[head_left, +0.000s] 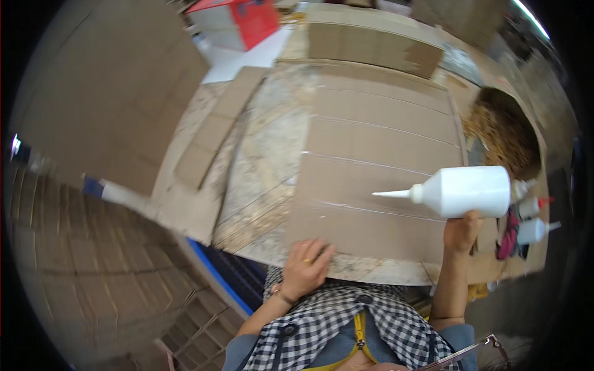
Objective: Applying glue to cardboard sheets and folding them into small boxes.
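My right hand (463, 232) is wrapped round a white squeeze bottle (473, 190), held on its side above the cardboard. Its long thin nozzle (391, 193) points left. Beneath it lies a large flat cardboard sheet (365, 232), crossed from left to right by several thin whitish lines that look like glue. At the sheet's near left corner, my left hand (304, 267) rests with fingers stretched out over the edge, holding nothing.
Around the sheet is a worn worktable (263, 161). A narrow cardboard strip (223, 127) lies left, and a red and white box (238, 23) stands behind. To the right are a container of brownish bits (501, 139) and smaller bottles (532, 230). Stacked cardboard (80, 260) fills the lower left.
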The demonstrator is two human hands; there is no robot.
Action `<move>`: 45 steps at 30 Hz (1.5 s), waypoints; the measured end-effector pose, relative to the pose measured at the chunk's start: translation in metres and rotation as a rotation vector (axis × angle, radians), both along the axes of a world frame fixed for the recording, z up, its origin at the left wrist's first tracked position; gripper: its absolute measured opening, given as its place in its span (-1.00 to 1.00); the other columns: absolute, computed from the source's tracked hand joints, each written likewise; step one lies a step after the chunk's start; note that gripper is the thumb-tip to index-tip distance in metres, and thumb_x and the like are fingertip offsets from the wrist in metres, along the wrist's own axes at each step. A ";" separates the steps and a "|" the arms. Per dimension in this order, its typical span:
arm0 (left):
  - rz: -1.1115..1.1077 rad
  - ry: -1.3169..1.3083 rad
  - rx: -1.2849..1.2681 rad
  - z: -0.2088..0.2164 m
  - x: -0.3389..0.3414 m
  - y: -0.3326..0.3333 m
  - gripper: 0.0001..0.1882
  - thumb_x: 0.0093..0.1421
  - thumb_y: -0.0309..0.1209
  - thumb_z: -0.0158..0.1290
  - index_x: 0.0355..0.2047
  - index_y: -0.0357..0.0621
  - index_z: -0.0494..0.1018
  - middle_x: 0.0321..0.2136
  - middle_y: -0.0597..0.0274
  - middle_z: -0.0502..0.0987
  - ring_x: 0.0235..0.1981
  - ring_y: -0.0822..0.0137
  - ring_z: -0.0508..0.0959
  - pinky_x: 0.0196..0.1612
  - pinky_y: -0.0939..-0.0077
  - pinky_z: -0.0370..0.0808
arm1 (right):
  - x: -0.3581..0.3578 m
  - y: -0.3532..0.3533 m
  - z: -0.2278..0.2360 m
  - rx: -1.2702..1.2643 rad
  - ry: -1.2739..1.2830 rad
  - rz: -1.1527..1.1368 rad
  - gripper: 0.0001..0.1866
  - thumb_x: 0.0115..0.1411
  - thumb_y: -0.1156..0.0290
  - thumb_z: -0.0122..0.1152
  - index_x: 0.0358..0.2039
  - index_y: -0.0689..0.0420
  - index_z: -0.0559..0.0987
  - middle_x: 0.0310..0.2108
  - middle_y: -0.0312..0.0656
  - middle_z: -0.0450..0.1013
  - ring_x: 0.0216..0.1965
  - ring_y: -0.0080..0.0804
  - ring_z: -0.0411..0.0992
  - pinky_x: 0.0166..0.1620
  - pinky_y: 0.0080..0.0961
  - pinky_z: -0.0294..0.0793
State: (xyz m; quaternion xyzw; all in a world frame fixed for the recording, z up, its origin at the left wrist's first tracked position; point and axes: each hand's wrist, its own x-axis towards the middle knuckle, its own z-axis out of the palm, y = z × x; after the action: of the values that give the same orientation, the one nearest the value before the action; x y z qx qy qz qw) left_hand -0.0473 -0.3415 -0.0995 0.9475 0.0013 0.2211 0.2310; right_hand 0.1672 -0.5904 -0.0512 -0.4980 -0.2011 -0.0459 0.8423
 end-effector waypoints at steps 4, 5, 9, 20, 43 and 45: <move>-0.004 -0.026 0.011 0.001 -0.006 0.004 -0.64 -0.04 -0.42 0.15 -0.16 -0.12 0.49 -0.16 0.17 0.44 -0.09 0.14 0.41 -0.01 0.24 0.38 | -0.023 0.089 -0.032 -0.137 0.110 0.161 -0.28 0.01 0.25 0.37 0.11 0.19 0.25 0.01 -0.19 0.33 0.06 -0.34 0.30 0.12 -0.31 0.27; -0.002 -0.038 0.009 0.001 -0.006 0.005 -0.62 -0.05 -0.41 0.16 -0.16 -0.10 0.49 -0.16 0.18 0.44 -0.08 0.14 0.41 -0.02 0.23 0.39 | -0.029 0.106 -0.031 -0.192 0.105 0.197 -0.28 -0.01 0.24 0.39 0.10 0.20 0.26 -0.02 -0.20 0.34 0.03 -0.35 0.32 0.10 -0.33 0.28; -0.003 -0.042 0.011 -0.001 -0.007 0.005 -0.62 -0.05 -0.38 0.17 -0.16 -0.09 0.50 -0.16 0.19 0.44 -0.08 0.14 0.41 -0.01 0.23 0.40 | -0.044 0.148 -0.021 -0.389 0.009 0.261 -0.26 -0.08 0.19 0.46 0.04 0.24 0.32 -0.11 -0.20 0.39 -0.09 -0.41 0.37 0.01 -0.40 0.34; 0.017 -0.056 -0.009 -0.006 -0.007 0.005 -0.64 -0.07 -0.39 0.17 -0.18 -0.08 0.51 -0.17 0.20 0.44 -0.08 0.14 0.42 0.01 0.25 0.39 | -0.043 0.157 -0.016 -0.531 -0.170 0.291 -0.34 -0.16 0.47 0.50 -0.03 0.28 0.37 -0.19 -0.16 0.45 -0.19 -0.39 0.45 -0.14 -0.43 0.49; 0.020 0.005 0.039 0.007 -0.001 0.000 -0.70 -0.03 -0.44 0.10 -0.21 -0.10 0.52 -0.18 0.18 0.47 -0.11 0.14 0.42 -0.03 0.24 0.40 | 0.054 -0.049 0.029 -0.275 -0.119 -0.184 -0.45 -0.02 0.35 0.36 -0.04 0.23 0.38 -0.19 -0.15 0.44 -0.19 -0.33 0.44 -0.08 -0.34 0.43; 0.012 0.004 0.049 0.008 0.000 0.000 -0.68 -0.05 -0.44 0.10 -0.21 -0.09 0.52 -0.19 0.17 0.47 -0.13 0.10 0.42 -0.05 0.22 0.41 | 0.088 -0.064 0.019 -0.111 -0.066 -0.442 -0.42 0.07 0.31 0.30 0.06 0.19 0.31 -0.12 -0.19 0.41 -0.11 -0.33 0.41 -0.04 -0.33 0.40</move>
State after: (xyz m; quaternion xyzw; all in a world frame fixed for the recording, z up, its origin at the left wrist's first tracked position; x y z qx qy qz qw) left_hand -0.0469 -0.3419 -0.0918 0.9533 0.0020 0.2206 0.2062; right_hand 0.2549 -0.6549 -0.0323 -0.5738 -0.1167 -0.2342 0.7761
